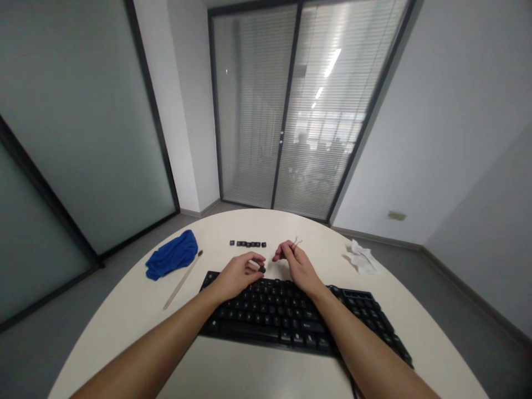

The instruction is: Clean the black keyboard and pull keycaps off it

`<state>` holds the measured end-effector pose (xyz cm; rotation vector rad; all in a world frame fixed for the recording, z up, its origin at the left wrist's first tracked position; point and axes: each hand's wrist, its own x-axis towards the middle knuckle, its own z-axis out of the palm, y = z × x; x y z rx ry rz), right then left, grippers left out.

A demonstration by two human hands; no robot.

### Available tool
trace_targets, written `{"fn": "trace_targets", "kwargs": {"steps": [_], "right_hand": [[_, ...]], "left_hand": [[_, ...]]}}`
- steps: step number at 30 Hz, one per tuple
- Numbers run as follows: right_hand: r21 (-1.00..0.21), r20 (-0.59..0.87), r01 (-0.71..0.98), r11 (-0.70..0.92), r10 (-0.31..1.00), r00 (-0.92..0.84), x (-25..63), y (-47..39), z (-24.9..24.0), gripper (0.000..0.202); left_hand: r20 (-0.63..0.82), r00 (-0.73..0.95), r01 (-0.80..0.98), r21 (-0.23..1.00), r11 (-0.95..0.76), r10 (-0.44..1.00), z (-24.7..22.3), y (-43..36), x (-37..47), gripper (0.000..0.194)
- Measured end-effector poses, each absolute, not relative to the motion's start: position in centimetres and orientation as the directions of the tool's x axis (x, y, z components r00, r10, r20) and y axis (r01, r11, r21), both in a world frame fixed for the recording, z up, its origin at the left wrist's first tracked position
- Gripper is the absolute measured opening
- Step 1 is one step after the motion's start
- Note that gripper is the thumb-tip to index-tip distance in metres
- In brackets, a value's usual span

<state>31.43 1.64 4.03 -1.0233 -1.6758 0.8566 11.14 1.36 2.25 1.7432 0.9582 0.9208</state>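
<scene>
A black keyboard [270, 310] lies on the table under both my wrists. Above its back edge, my left hand [241, 274] pinches a small black keycap [261, 269] between thumb and fingers. Close by on the right, my right hand [296, 263] is closed around a thin wire keycap puller [297, 241], whose wire ends stick out beyond the knuckles; its rest is hidden in the fingers. Past my hands, several loose black keycaps [248, 244] lie in a row on the tabletop.
On the left of the round, pale table [266, 377] lie a crumpled blue cloth [172, 256] and a thin brush [183, 280] with a dark tip. A crumpled white tissue [362, 258] lies on the right. The keyboard's cable [353, 385] runs toward me.
</scene>
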Motion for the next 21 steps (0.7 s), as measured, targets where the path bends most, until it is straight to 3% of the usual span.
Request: {"fn": "trace_targets", "kwargs": {"steps": [9,21], "right_hand": [[-0.764,0.312,0.46,0.453,0.883,-0.352,31.03,1.01,3.97,0.033],[-0.743,0.316,0.463,0.484,0.863,-0.395,30.99,1.08,3.73,0.023]], "left_hand": [[0.24,0.311,0.17,0.938,-0.302,0.92,1.5,2.06,10.86,0.04],[0.263,0.334,0.081,0.949,-0.306,0.905,1.28,2.0,10.89,0.049]]}}
